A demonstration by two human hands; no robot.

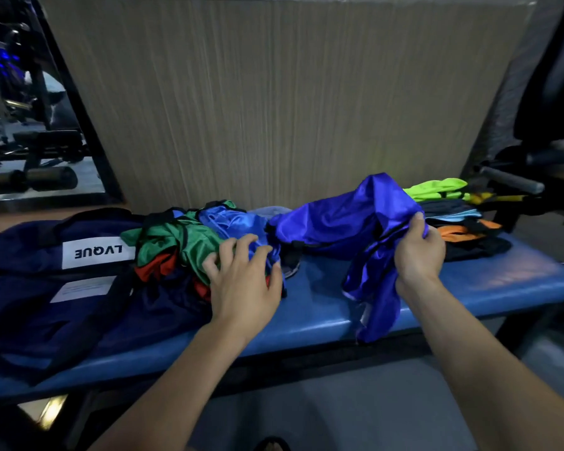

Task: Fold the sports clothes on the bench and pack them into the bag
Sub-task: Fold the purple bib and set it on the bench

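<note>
Item: purple sports top (345, 219), thin glossy fabric, lay part bunched on the blue worktop (502, 281), one end hanging over the front edge; the right hand (419, 249) had its grip pinched shut on a black-trimmed edge. The left hand (245, 278), grip spread apart, pressed on the loose pile of green, red and blue garments (183, 242) beside the navy bag (46, 288). Judged light, limp and slippery; best taken at trimmed hems or shoulders.
</note>
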